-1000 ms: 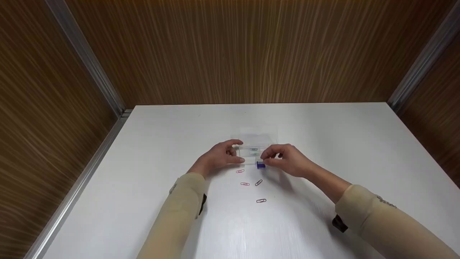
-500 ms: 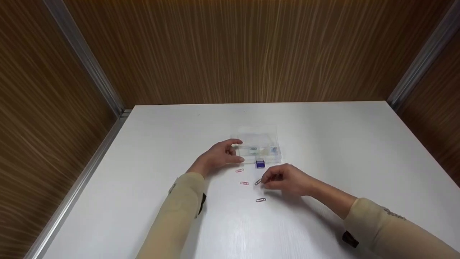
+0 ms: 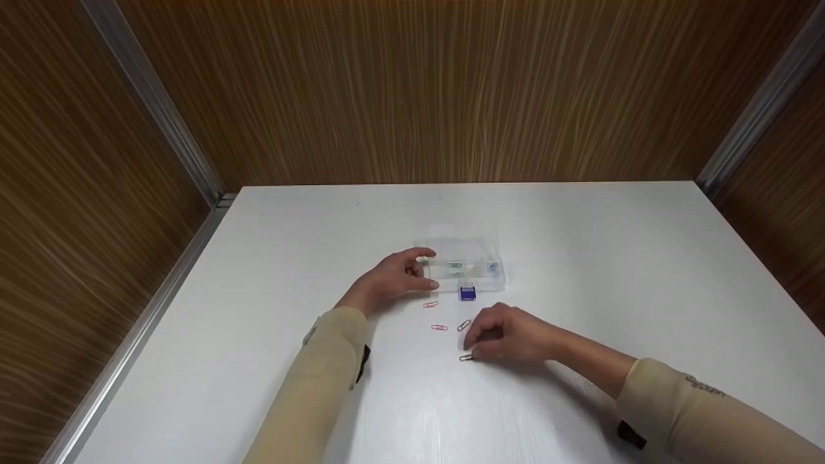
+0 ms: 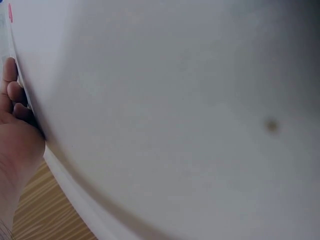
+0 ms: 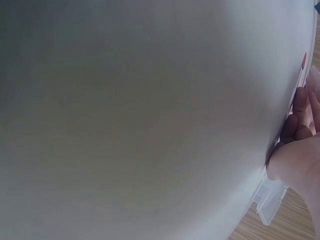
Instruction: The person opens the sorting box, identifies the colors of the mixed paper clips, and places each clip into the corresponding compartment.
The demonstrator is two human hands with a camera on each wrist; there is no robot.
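- The clip [image 3: 466, 357] is thin dark wire, lying flat on the table [image 3: 580, 258], long axis from 3 to 9 o'clock.
- Your right hand [image 3: 509, 335] pinches it; your left hand [image 3: 393, 278] grips the box [image 3: 474, 258] at 12 o'clock.

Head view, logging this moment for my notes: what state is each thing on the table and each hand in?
Clear plastic box: lid open, a few clips inside.
Blue binder clip: on the table, just in front of the box.
Loose paper clips: flat on the table.
Nearest paper clip: at the right fingertips.
Left hand: grips the box's left end.
Right hand: fingers curled over the nearest paper clip.
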